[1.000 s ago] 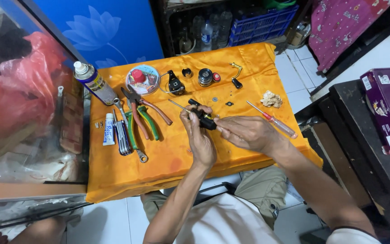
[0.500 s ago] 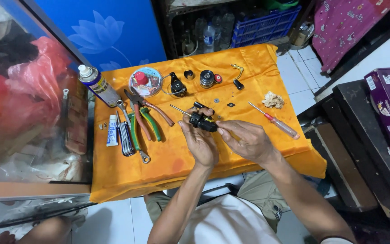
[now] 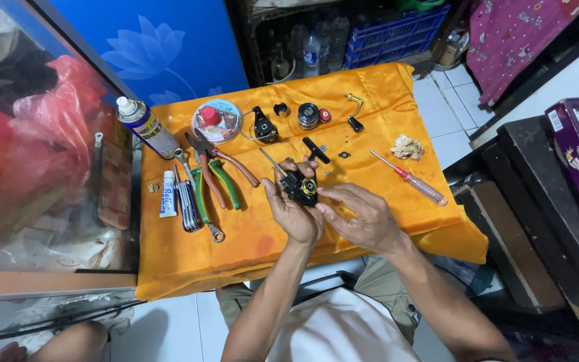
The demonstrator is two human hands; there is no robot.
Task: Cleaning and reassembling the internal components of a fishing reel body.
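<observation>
My left hand (image 3: 294, 213) cradles a small black fishing reel body (image 3: 301, 186) with a gold ring, held over the orange cloth (image 3: 249, 241) on the table. The fingers of my right hand (image 3: 362, 216) pinch the reel's right side. Just beyond the reel lie a thin screwdriver (image 3: 271, 161) and a black handle part (image 3: 316, 150). Further back rest a black reel frame piece (image 3: 262, 125), a round spool (image 3: 308, 115), a small red cap (image 3: 325, 115) and a crank handle (image 3: 353, 110).
Pliers (image 3: 219, 171), a wrench (image 3: 199, 201), hex keys (image 3: 185, 198), a white tube (image 3: 168, 194) and a spray can (image 3: 143, 126) lie at left. A red-handled screwdriver (image 3: 411, 178) and a crumpled wad (image 3: 407, 146) sit at right. A glass case (image 3: 41, 154) stands left.
Both hands with the reel have lifted slightly and drawn together. The right fingers now pinch the reel's side. The camera view has shifted a little.
</observation>
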